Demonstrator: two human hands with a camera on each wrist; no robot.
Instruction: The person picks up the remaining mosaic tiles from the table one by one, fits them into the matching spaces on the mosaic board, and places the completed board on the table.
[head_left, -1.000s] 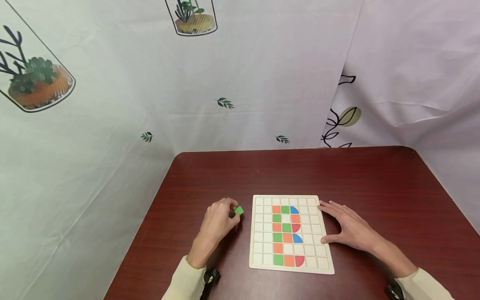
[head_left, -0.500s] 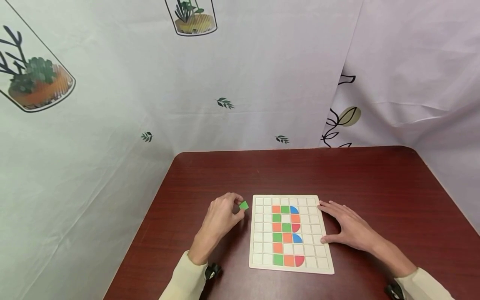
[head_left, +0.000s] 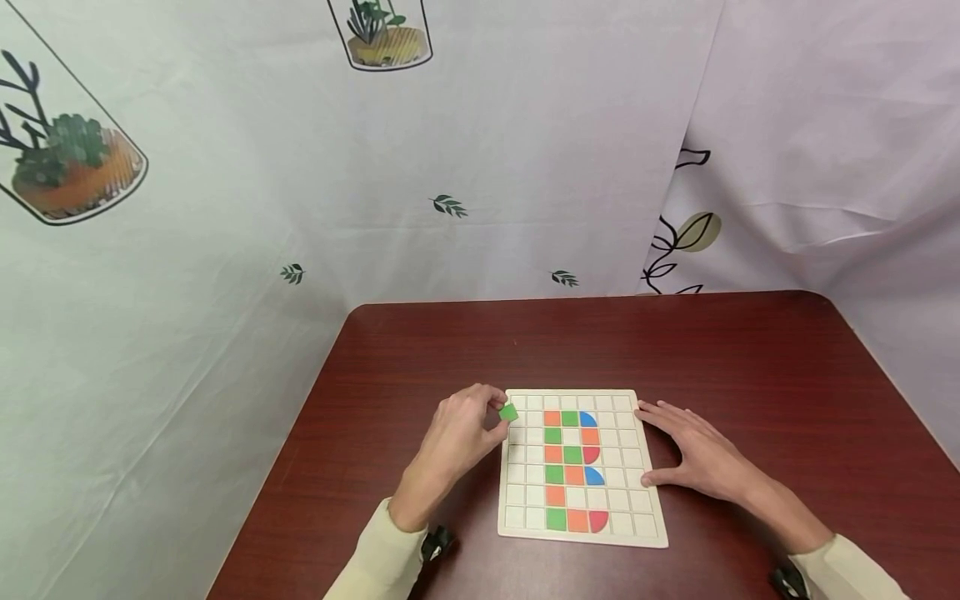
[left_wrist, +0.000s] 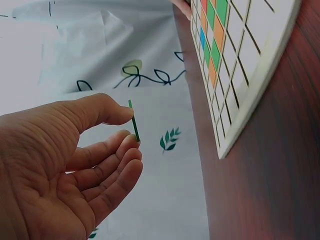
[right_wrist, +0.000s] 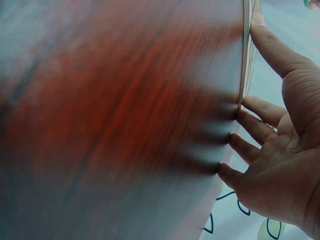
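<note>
Between thumb and fingers my left hand (head_left: pixel 462 433) pinches a thin green square tile (head_left: pixel 509 412), which overlaps the left edge of the grid board in the head view. Seen edge-on in the left wrist view, the green tile (left_wrist: pixel 133 121) is a narrow strip at the fingertips. The cream grid board (head_left: pixel 626 500) lies flat on the table. Orange, green, blue and red tiles fill several of its middle cells, some square and some with a rounded side. My right hand (head_left: pixel 705 454) is spread, its thumb and fingertips resting against the board's right edge.
The dark red wooden table (head_left: pixel 420 342) has rounded far corners. Behind it hangs a pale cloth (head_left: pixel 510 150) printed with leaves and plants. A black band (head_left: pixel 435 543) sits at each wrist.
My left hand has moved right with the green tile, from the bare table to the board's left edge. The right hand stays where it was at the board's right edge.
</note>
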